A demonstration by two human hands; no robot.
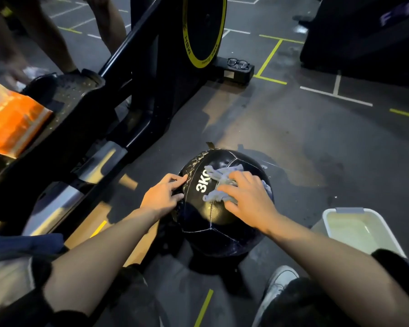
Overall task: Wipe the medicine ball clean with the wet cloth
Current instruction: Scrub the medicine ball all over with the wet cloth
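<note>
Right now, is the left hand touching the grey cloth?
Apart. The head view shows the left hand on the medicine ball's side, with bare ball between it and the cloth.

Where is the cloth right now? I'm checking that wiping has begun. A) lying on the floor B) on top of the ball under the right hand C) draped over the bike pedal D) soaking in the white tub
B: the grey cloth lies on top of the medicine ball with the right hand pressing on it, while the left hand steadies the ball's side.
</note>
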